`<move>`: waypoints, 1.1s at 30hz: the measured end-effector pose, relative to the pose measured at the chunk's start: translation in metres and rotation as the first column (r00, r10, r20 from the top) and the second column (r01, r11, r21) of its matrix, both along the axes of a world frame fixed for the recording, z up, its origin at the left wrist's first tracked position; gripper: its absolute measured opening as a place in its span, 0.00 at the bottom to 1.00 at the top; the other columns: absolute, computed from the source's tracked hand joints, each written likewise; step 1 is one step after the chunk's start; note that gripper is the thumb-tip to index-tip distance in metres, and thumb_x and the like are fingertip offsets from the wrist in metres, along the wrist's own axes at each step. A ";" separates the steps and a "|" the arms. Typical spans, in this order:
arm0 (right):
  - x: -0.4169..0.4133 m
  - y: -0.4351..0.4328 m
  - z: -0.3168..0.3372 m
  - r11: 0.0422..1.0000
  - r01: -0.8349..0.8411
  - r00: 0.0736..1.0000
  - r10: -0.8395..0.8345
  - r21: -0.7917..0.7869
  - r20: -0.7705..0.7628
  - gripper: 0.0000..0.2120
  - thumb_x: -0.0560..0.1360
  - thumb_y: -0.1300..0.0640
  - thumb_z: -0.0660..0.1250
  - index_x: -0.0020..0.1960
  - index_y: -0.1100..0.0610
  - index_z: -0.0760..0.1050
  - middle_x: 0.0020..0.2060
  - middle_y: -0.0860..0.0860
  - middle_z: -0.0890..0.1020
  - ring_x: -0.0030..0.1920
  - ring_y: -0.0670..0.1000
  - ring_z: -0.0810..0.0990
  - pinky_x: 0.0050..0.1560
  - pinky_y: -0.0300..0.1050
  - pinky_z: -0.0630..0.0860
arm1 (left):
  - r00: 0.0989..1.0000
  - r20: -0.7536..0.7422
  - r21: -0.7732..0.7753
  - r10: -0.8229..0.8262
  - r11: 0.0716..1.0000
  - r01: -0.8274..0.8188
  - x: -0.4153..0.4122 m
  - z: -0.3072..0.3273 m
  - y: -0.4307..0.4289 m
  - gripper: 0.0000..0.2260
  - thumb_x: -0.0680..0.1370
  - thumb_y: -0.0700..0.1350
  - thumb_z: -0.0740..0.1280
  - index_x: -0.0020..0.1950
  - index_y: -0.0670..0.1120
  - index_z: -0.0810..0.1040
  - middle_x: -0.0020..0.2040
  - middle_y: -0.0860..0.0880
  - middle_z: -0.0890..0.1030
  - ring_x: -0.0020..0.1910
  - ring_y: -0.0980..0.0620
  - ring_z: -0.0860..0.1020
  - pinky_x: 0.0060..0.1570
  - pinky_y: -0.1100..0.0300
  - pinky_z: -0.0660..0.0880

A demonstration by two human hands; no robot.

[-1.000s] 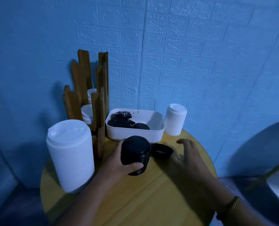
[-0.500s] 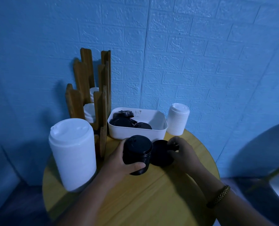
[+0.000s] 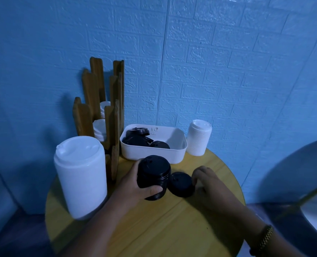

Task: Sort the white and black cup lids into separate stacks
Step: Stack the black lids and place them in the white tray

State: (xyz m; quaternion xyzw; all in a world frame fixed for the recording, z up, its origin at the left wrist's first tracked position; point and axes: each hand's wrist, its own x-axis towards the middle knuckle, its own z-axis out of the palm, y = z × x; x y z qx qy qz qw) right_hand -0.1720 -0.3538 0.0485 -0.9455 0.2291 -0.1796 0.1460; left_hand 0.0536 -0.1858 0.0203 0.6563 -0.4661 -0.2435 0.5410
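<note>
Round table point(image 3: 154, 230). One black lid stack point(image 3: 154, 175) near centre, left hand point(image 3: 135, 185) curled round it. One loose black lid point(image 3: 180, 184) touches it at 3 o'clock; right hand point(image 3: 209, 184) pinches its rim. Tub point(image 3: 154, 154) at 12 o'clock: three black lids point(image 3: 139, 140) visible. Two white lid stacks: 9 o'clock point(image 3: 81, 175), 1 o'clock point(image 3: 198, 138).

Dim indoor view under a heavy blue cast. Light falls from the right of the grip: the wooden rack point(image 3: 94, 86), behind and left of it, throws a soft shadow leftward on the wall point(image 3: 228, 71). The black lid stack point(image 3: 154, 171) gripped by the left hand point(image 3: 135, 186) and the single black lid point(image 3: 180, 184) pinched by the right hand point(image 3: 211, 186) read as nearly featureless dark shapes. Edges are soft, and wide-angle bending curves the wall's brick lines far from the grip.
</note>
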 end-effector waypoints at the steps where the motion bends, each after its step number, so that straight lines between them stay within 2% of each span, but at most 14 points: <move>1: 0.003 -0.001 0.001 0.999 0.029 0.999 -0.030 0.039 0.019 0.13 0.76 0.56 0.67 0.55 0.42 0.69 0.60 0.42 0.69 0.62 0.45 0.68 0.61 0.41 0.72 | 1.000 0.000 0.003 0.001 1.000 -0.001 0.000 0.001 0.000 0.43 0.61 0.65 0.81 0.72 0.68 0.66 0.65 0.68 0.77 0.67 0.65 0.74 0.70 0.52 0.72; 2: 0.009 -0.001 0.004 0.995 0.048 0.999 -0.047 0.083 -0.020 0.17 0.75 0.50 0.68 0.61 0.43 0.69 0.64 0.43 0.69 0.65 0.46 0.67 0.65 0.43 0.71 | 1.000 -0.003 0.004 0.002 1.000 -0.002 -0.001 0.001 0.000 0.43 0.61 0.66 0.82 0.72 0.68 0.66 0.65 0.68 0.77 0.67 0.65 0.74 0.70 0.52 0.72; 4: 0.021 -0.003 0.003 0.986 0.060 0.979 -0.027 0.154 -0.204 0.36 0.71 0.37 0.69 0.75 0.45 0.61 0.73 0.46 0.63 0.73 0.49 0.62 0.73 0.50 0.65 | 1.000 -0.007 0.003 0.001 1.000 -0.001 -0.001 0.001 0.001 0.44 0.61 0.66 0.82 0.73 0.67 0.66 0.66 0.67 0.77 0.68 0.64 0.74 0.70 0.51 0.72; 6: 0.031 -0.003 0.003 0.981 0.073 0.956 -0.018 0.178 -0.293 0.42 0.71 0.35 0.70 0.79 0.46 0.56 0.76 0.46 0.63 0.74 0.49 0.63 0.73 0.52 0.65 | 1.000 -0.005 0.005 -0.002 1.000 0.002 -0.001 0.000 0.001 0.44 0.61 0.65 0.82 0.73 0.66 0.66 0.66 0.66 0.77 0.68 0.63 0.74 0.71 0.50 0.72; 8: 0.030 -0.006 0.012 0.971 0.104 0.983 -0.066 0.218 -0.172 0.40 0.71 0.40 0.73 0.77 0.47 0.60 0.72 0.47 0.68 0.68 0.49 0.70 0.68 0.46 0.70 | 1.000 0.002 0.009 -0.001 1.000 0.001 -0.001 0.000 0.001 0.43 0.62 0.65 0.82 0.72 0.68 0.65 0.66 0.66 0.77 0.68 0.64 0.74 0.69 0.54 0.72; 10: 0.026 -0.004 0.028 0.954 0.063 0.995 -0.081 0.292 0.051 0.38 0.70 0.42 0.73 0.75 0.46 0.62 0.67 0.46 0.71 0.65 0.47 0.73 0.63 0.44 0.73 | 1.000 0.016 0.027 0.005 1.000 -0.005 -0.002 0.002 0.001 0.42 0.61 0.65 0.81 0.70 0.71 0.64 0.67 0.67 0.75 0.68 0.64 0.72 0.67 0.58 0.72; 12: 0.030 0.008 0.044 0.927 -0.059 0.983 -0.011 0.370 0.183 0.37 0.71 0.44 0.73 0.76 0.42 0.61 0.66 0.44 0.69 0.65 0.44 0.71 0.63 0.41 0.72 | 1.000 0.024 0.045 0.007 0.999 -0.008 -0.003 0.003 -0.002 0.44 0.61 0.64 0.80 0.72 0.71 0.62 0.69 0.65 0.73 0.70 0.61 0.71 0.69 0.54 0.72; 14: 0.049 0.024 0.054 0.931 -0.163 0.986 0.141 0.327 0.090 0.38 0.73 0.46 0.73 0.76 0.37 0.57 0.67 0.42 0.65 0.67 0.43 0.68 0.65 0.41 0.72 | 1.000 0.026 0.047 -0.002 0.999 0.000 -0.004 0.004 -0.003 0.43 0.64 0.61 0.81 0.73 0.70 0.62 0.68 0.65 0.73 0.69 0.62 0.71 0.67 0.54 0.74; 16: 0.071 0.034 0.053 0.939 -0.217 0.971 0.236 0.267 -0.040 0.38 0.72 0.43 0.72 0.76 0.36 0.57 0.68 0.41 0.63 0.68 0.44 0.64 0.68 0.44 0.70 | 0.999 0.045 0.043 -0.005 0.999 0.003 -0.005 0.005 -0.003 0.38 0.68 0.55 0.82 0.68 0.72 0.63 0.65 0.67 0.73 0.64 0.69 0.71 0.60 0.66 0.75; 19: 0.092 0.040 0.053 0.941 -0.234 0.969 0.245 0.244 -0.017 0.33 0.70 0.33 0.69 0.72 0.36 0.64 0.67 0.41 0.67 0.68 0.44 0.66 0.70 0.48 0.68 | 0.998 0.064 0.053 -0.003 0.999 -0.001 -0.006 0.007 -0.003 0.36 0.68 0.53 0.82 0.65 0.72 0.63 0.63 0.66 0.75 0.60 0.71 0.74 0.52 0.71 0.75; 22: 0.098 0.038 0.059 0.939 -0.248 0.965 0.261 0.237 -0.026 0.25 0.71 0.38 0.70 0.66 0.39 0.69 0.63 0.40 0.72 0.64 0.42 0.70 0.67 0.49 0.71 | 0.999 0.052 0.062 -0.004 0.998 0.000 -0.001 0.005 -0.002 0.37 0.66 0.55 0.83 0.67 0.70 0.65 0.63 0.66 0.77 0.62 0.72 0.74 0.52 0.71 0.76; 27: 0.104 0.050 0.050 0.989 -0.058 0.997 0.064 0.137 -0.034 0.24 0.74 0.38 0.65 0.68 0.40 0.67 0.60 0.45 0.74 0.59 0.49 0.75 0.59 0.51 0.75 | 0.997 0.074 0.098 0.013 0.995 -0.020 -0.002 0.007 -0.005 0.38 0.68 0.50 0.83 0.68 0.67 0.63 0.61 0.68 0.74 0.57 0.72 0.73 0.50 0.73 0.73; 31: 0.105 0.064 0.043 0.998 0.033 0.999 -0.033 0.062 -0.007 0.23 0.75 0.36 0.61 0.68 0.42 0.66 0.58 0.47 0.74 0.55 0.52 0.76 0.53 0.51 0.75 | 0.993 0.107 0.101 0.048 0.993 -0.059 -0.006 0.009 -0.006 0.46 0.68 0.53 0.82 0.77 0.63 0.58 0.62 0.66 0.71 0.60 0.63 0.72 0.54 0.68 0.70; 33: 0.105 0.058 0.045 0.996 -0.018 0.999 0.022 0.092 -0.042 0.23 0.76 0.35 0.61 0.68 0.42 0.67 0.58 0.47 0.74 0.56 0.51 0.76 0.56 0.52 0.75 | 0.995 0.096 0.095 0.033 0.995 -0.042 -0.007 0.010 -0.004 0.46 0.68 0.52 0.82 0.75 0.69 0.55 0.61 0.73 0.68 0.59 0.71 0.70 0.54 0.72 0.69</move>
